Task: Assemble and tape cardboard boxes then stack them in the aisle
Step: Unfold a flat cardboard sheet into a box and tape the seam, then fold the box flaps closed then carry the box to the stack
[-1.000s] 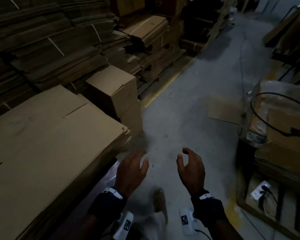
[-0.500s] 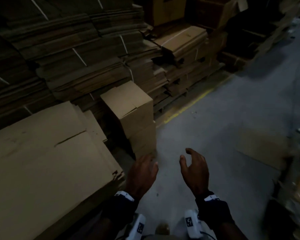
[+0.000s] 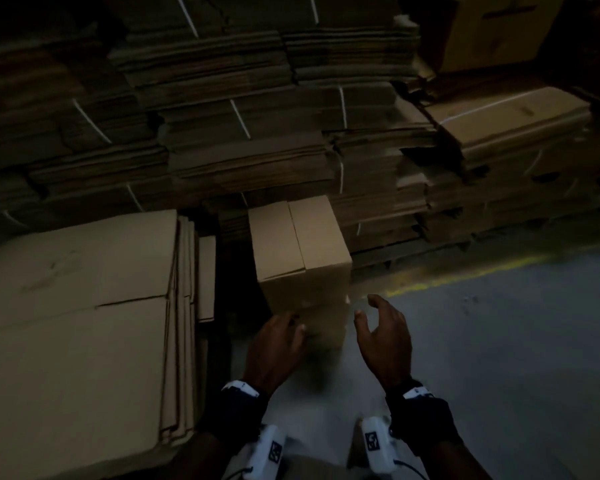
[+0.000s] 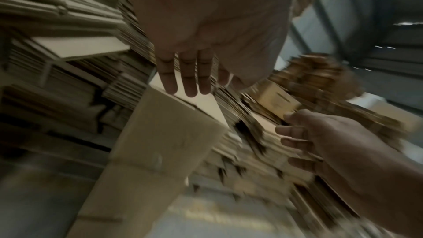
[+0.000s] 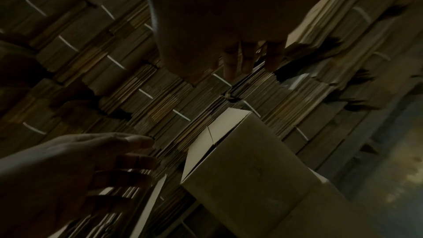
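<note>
Both hands empty, fingers loosely spread: left hand (image 3: 279, 344) near lower front of stacked boxes (image 3: 300, 251), contact unclear; right hand (image 3: 383, 336) just beside stack, apart from it. Stack stands on grey aisle floor (image 3: 482, 341), against wall of strapped flat cartons (image 3: 257, 133), right of flat cardboard pile (image 3: 73, 323) (dim light, wrist views blurred). Top box flaps meet at centre seam. Judgement: empty boxes light, stiff at corners, walls dent easily; hold opposite side faces, palms flat, low down.
</note>
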{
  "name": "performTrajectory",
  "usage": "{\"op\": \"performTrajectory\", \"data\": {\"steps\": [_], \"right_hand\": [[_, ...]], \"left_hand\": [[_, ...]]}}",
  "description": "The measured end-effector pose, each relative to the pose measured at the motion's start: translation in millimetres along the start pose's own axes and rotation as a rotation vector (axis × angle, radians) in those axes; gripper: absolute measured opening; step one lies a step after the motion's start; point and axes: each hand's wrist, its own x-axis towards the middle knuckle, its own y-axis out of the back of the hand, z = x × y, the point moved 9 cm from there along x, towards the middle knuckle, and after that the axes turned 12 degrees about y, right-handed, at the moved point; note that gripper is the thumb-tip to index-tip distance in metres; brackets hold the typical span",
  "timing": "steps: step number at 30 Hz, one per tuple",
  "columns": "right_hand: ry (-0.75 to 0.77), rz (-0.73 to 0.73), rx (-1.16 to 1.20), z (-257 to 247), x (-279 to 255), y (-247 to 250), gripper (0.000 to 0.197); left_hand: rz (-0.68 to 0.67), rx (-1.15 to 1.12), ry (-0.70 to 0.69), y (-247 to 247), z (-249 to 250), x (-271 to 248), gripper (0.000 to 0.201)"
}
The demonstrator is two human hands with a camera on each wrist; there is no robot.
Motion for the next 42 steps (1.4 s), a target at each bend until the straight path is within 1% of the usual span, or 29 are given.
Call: {"op": "performTrajectory", "data": {"steps": [2,5,10,13,15,17,19,21,23,25,26,28,30,32,34,39,40,42], "right_hand": [[0.055,-0.037,0.013,0,35,-7,0.036],[0.103,-0.106,0.011,1,79,-21,0.036],[0.098,-0.227,0.029,17,139,-59,0.047],[0.036,-0.316,0.016,27,168,-88,0.052],[0.0,-0.395,0.008,36,181,-110,0.06],[-0.017,-0.481,-0.017,46,191,-132,0.074],[-0.032,-0.543,-0.033,53,201,-147,0.077],[-0.066,-0.576,-0.016,61,209,-156,0.078],[-0.116,-0.597,0.032,74,212,-165,0.088],[-0.17,-0.623,0.105,81,212,-172,0.096],[-0.193,-0.65,0.143,84,209,-177,0.095],[-0.245,-0.711,0.194,85,202,-181,0.089],[-0.273,-0.735,0.236,83,198,-178,0.086],[-0.242,-0.746,0.258,84,197,-171,0.085],[-0.221,-0.724,0.303,88,198,-158,0.087],[-0.132,-0.675,0.466,93,199,-117,0.09],[-0.115,-0.684,0.502,92,197,-108,0.089],[-0.031,-0.739,0.576,87,189,-90,0.083]], "left_hand": [[0.017,-0.014,0.058,0,4,23,0.042],[0.057,-0.015,0.106,7,5,53,0.041],[0.091,-0.044,0.178,16,-11,116,0.043],[0.077,-0.042,0.233,13,-34,160,0.045],[0.071,-0.045,0.294,12,-51,180,0.054],[0.087,-0.101,0.368,12,-69,196,0.062],[0.08,-0.153,0.43,8,-84,207,0.067],[0.039,-0.164,0.485,-1,-98,219,0.069],[-0.002,-0.196,0.524,-11,-110,231,0.078],[-0.031,-0.269,0.572,-19,-118,238,0.086],[-0.042,-0.317,0.596,-23,-120,241,0.088],[-0.042,-0.39,0.609,-26,-118,242,0.091],[-0.015,-0.405,0.606,-25,-115,239,0.092],[0.017,-0.424,0.621,-23,-113,229,0.097],[0.019,-0.444,0.638,-20,-104,213,0.101],[0.121,-0.488,0.649,-15,-48,144,0.09],[0.155,-0.483,0.669,-18,-38,124,0.09],[0.244,-0.479,0.712,-25,-21,79,0.092]]}}
